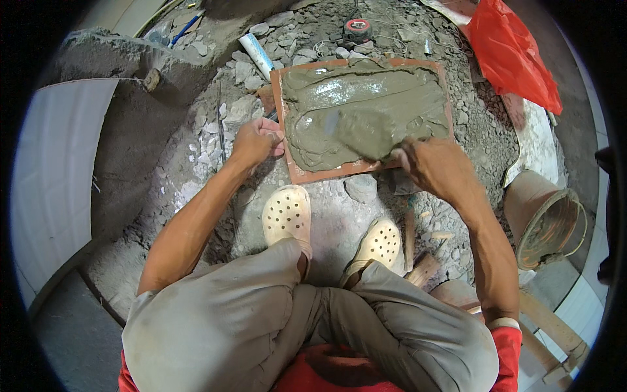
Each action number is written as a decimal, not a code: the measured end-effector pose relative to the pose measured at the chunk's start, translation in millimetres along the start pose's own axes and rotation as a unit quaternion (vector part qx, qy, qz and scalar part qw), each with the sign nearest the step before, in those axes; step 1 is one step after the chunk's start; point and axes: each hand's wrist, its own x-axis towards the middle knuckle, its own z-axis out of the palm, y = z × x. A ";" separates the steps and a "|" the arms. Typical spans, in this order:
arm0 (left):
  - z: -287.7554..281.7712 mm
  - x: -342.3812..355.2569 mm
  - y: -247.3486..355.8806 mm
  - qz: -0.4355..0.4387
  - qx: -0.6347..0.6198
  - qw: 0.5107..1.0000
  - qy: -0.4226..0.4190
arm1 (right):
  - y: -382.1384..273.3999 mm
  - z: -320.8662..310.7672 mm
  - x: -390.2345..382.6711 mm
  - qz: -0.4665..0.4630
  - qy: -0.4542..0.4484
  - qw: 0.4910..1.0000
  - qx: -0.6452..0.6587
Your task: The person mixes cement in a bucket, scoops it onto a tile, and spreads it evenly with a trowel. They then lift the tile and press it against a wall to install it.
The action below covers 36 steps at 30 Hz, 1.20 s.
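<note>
A rectangular tile (302, 176) with a reddish-brown edge lies before my feet, its upper face spread with wet grey mortar (418, 104). My left hand (260, 140) is closed at the tile's left edge, fingers curled against the rim. Over the near right part of the tile, my right hand (434, 163) grips a trowel, its mortar-smeared blade (367, 132) lying in the grey layer. The trowel's handle is mostly hidden inside my fist. Ridges and a smooth shiny band show in the mortar toward the far side.
Broken rubble surrounds the tile. Beyond it lie a tape measure (357, 27) and a blue-white tube (257, 56). A red plastic bag (513, 55) is at the far right, with a mortar-stained bucket (545, 222) tipped on its side nearer me. White tiling (62, 170) stands left.
</note>
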 end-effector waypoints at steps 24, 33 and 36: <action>15.6 -17.6 -17.0 -0.007 -0.010 1.000 -0.005 | 55.6 -38.2 -253.5 0.440 0.169 0.839 0.272; 30.2 -13.1 -29.8 -0.064 -0.137 0.988 -0.014 | 109.5 18.4 -358.7 0.555 0.391 0.504 0.534; 35.6 -15.4 -27.1 -0.040 -0.126 0.991 -0.024 | 138.0 29.8 -348.4 0.583 0.291 0.617 0.442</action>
